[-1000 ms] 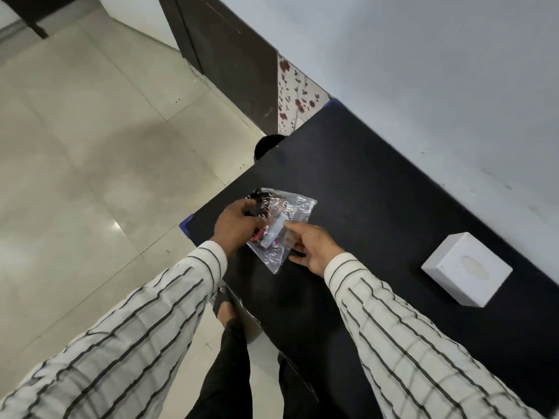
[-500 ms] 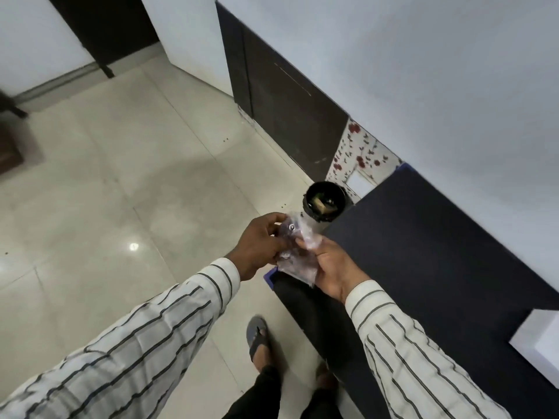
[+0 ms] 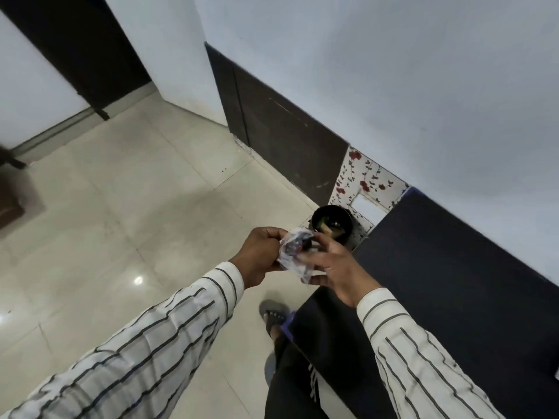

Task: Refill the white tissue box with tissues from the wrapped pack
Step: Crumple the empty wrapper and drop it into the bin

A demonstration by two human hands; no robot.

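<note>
Fingers [image 3: 272, 237] of the left hand [image 3: 261, 257] are clenched around the crumpled clear plastic wrapper [image 3: 295, 252], while the right hand [image 3: 335, 267] has loosened since half a second ago: its fingers now spread, only their tips touching the wrapper's near side. Both hands hold it in the air over the floor [image 3: 136, 207], just short of the black bin [image 3: 332, 226], closer to it than before. The view has swung left, so the white tissue box seen a second ago is out of frame; only the dark desk [image 3: 453, 282] shows at right
</note>
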